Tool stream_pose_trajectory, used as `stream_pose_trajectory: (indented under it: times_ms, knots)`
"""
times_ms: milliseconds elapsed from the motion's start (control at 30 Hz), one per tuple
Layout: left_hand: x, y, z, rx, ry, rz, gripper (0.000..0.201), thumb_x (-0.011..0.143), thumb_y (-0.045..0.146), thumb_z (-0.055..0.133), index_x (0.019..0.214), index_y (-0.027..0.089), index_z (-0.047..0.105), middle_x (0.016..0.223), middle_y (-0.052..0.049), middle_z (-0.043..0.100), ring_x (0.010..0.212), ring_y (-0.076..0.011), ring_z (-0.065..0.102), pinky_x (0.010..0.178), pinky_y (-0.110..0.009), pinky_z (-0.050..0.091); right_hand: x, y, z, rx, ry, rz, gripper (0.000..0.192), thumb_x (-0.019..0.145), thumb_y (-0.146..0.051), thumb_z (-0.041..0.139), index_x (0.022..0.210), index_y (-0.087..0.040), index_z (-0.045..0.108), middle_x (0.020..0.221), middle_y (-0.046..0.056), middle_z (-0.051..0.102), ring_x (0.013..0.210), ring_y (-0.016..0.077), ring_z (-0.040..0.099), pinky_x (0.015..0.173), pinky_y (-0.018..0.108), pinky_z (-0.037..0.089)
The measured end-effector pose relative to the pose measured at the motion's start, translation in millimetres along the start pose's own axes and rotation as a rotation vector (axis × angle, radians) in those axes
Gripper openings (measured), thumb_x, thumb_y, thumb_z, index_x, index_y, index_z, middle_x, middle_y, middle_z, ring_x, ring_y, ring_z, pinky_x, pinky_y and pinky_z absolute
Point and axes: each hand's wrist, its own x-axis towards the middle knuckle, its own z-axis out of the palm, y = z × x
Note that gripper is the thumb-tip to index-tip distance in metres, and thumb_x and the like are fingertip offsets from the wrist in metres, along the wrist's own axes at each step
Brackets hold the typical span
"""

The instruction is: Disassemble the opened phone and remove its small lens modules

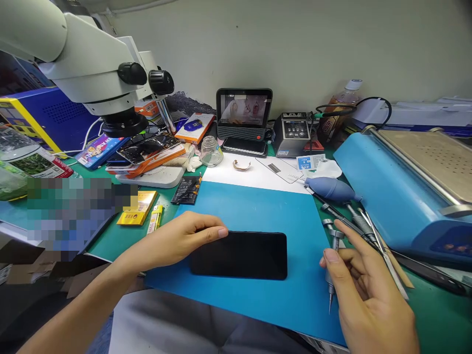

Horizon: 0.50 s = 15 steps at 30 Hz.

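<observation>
A smartphone (243, 255) with a dark screen lies long side across the blue work mat (302, 305). My left hand (188, 238) grips it at the upper left edge, thumb along the top side, with the other fingers partly hidden behind. On the mat's right side, my right hand (365, 290) has a small precision screwdriver (330, 280) between thumb and fingers, tip pointing down. Its index finger reaches up by the driver's cap. The screwdriver is apart from the phone. A black phone battery (187, 190) rests at the mat's upper left corner.
Above my left arm hangs a microscope (96, 73). A blue machine with a metal plate (401, 191) stands at right, beside tweezers (383, 255) and a blue air blower (332, 189). At the back are a glass jar (211, 152), a screen (244, 110) and a flex cable (241, 165).
</observation>
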Motion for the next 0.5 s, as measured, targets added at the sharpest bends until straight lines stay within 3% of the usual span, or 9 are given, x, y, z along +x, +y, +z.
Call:
stream_pose_trajectory:
  times_ms: [133, 200, 333, 500]
  knots:
    - [-19.6, 2.8, 11.0, 0.044, 0.052, 0.07, 0.021, 0.111, 0.049, 0.069, 0.113, 0.029, 0.076, 0.111, 0.004, 0.076, 0.099, -0.0159, 0.068, 0.085, -0.024, 0.047, 0.1, -1.2, 0.6, 0.026, 0.002, -0.01, 0.066, 0.1, -0.078, 0.066, 0.151, -0.038, 0.07, 0.09, 0.001, 0.074, 0.066, 0.0164, 0.066, 0.049, 0.021, 0.052]
    - [-33.2, 1.6, 21.4, 0.106, 0.081, 0.192, 0.01, 0.114, 0.037, 0.066, 0.118, 0.031, 0.073, 0.115, 0.004, 0.075, 0.102, -0.0138, 0.068, 0.089, -0.023, 0.047, -0.5, -1.9, 2.3, 0.032, 0.013, -0.013, 0.065, 0.1, -0.077, 0.066, 0.152, -0.038, 0.069, 0.091, 0.001, 0.075, 0.066, 0.0152, 0.064, 0.049, 0.019, 0.05]
    - [-57.8, -6.6, 44.6, 0.388, 0.167, 0.543, 0.022, 0.117, 0.02, 0.058, 0.134, 0.029, 0.069, 0.121, 0.0, 0.076, 0.103, -0.015, 0.069, 0.088, -0.029, 0.046, -2.9, -3.2, 5.8, 0.073, 0.002, -0.011, 0.061, 0.104, -0.072, 0.066, 0.154, -0.038, 0.067, 0.094, 0.001, 0.076, 0.075, 0.0145, 0.067, 0.058, 0.017, 0.054]
    - [-70.8, -13.3, 59.1, 0.441, 0.154, 0.556, 0.022, 0.119, 0.024, 0.056, 0.135, 0.026, 0.071, 0.123, -0.002, 0.079, 0.11, -0.0166, 0.071, 0.096, -0.032, 0.046, -4.5, -8.8, 5.5, 0.11, 0.011, -0.015, 0.058, 0.105, -0.066, 0.069, 0.152, -0.033, 0.07, 0.091, 0.003, 0.074, 0.067, 0.0142, 0.06, 0.05, 0.019, 0.05]
